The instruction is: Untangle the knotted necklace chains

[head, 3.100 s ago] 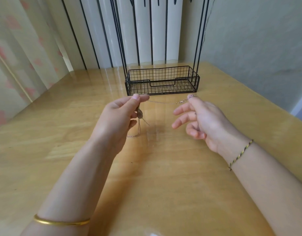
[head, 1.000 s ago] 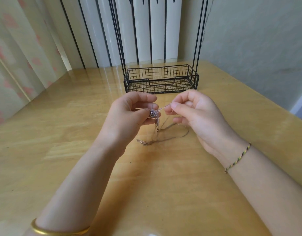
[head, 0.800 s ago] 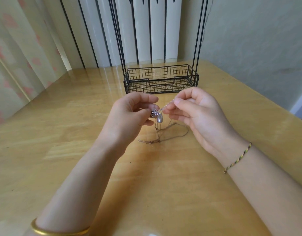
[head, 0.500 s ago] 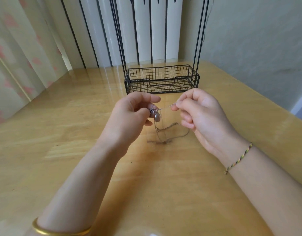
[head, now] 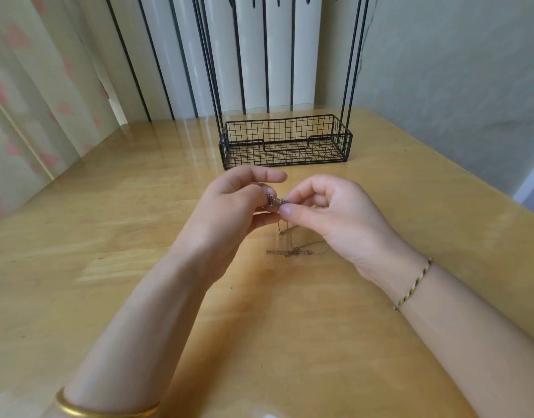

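A thin knotted necklace chain (head: 293,251) hangs between my hands, its loose end lying on the wooden table (head: 109,236). My left hand (head: 229,206) pinches the bunched knot and small pendant (head: 274,201) with curled fingers. My right hand (head: 329,212) pinches the chain right beside the knot with thumb and forefinger. The two hands' fingertips almost touch above the table. The pendant is mostly hidden behind my fingers.
A black wire basket (head: 285,141) with tall black rods stands on the table just beyond my hands. Curtains hang at the left and back, a grey wall at the right. The table's right edge runs diagonally near the wall.
My hands have come closer together until their fingertips nearly meet at the knot. The pendant that hung visible below my left fingers is now tucked between the fingers.
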{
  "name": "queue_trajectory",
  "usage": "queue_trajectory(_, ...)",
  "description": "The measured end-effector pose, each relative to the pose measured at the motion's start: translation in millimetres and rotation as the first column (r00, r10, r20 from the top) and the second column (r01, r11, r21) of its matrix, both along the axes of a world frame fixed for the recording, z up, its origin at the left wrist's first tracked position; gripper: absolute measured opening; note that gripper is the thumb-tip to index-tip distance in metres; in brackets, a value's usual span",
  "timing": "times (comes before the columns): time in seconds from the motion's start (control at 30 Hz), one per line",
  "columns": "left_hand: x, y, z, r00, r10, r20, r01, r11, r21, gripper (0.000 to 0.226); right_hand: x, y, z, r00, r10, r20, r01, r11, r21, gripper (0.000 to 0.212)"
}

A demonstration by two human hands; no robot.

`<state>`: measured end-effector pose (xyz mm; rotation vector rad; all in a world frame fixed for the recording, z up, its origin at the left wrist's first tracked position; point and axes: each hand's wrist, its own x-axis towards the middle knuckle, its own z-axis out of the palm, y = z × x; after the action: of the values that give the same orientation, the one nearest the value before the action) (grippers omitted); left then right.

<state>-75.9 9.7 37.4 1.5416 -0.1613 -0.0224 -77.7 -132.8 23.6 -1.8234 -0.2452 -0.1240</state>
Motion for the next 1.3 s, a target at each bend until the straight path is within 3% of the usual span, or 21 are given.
queue_trajectory(0.17, -0.4, 1.4, 1.3, 0.999, 0.009, -0.04, -0.01, 1.0, -0.019, 0.029, -0.4, -2.4, 2.8, 0.996, 0.013, -0.083, -0.011, 0.999, 0.034, 0.005)
queue_trajectory(0.47, -0.1, 3.4, -1.1, 0.995, -0.079, -0.064, 0.078, 0.997, -0.026, 0.02, 4.0, -5.8, 3.6, 0.96, 0.124, -0.25, -0.025, 0.93, 0.367, 0.005)
queue_trajectory(0.63, -0.9, 3.0, -2.1, 0.994, -0.087, -0.071, 0.09, 0.994, 0.053, 0.01, 4.8, -7.5, 3.7, 0.95, 0.138, -0.279, -0.004, 0.901, 0.434, 0.011)
queue_trajectory(0.9, 1.4, 2.1, -5.5, 0.998, -0.012, -0.067, 0.021, 0.99, 0.142, 0.014, 4.1, -7.5, 3.9, 0.973, 0.092, -0.211, -0.007, 0.928, 0.372, 0.003)
queue_trajectory(1.1, 3.2, 1.5, -6.7, 0.998, 0.045, -0.054, -0.035, 0.984, 0.176, 0.016, 2.7, -7.6, 4.7, 0.989, 0.048, -0.138, -0.006, 0.957, 0.289, 0.011)
queue_trajectory(1.3, 4.2, 2.3, -7.8, 0.998, 0.056, -0.034, -0.048, 0.976, 0.215, 0.019, 1.1, -5.3, 0.2, 1.0, 0.028, 0.006, -0.028, 0.997, 0.076, 0.015)
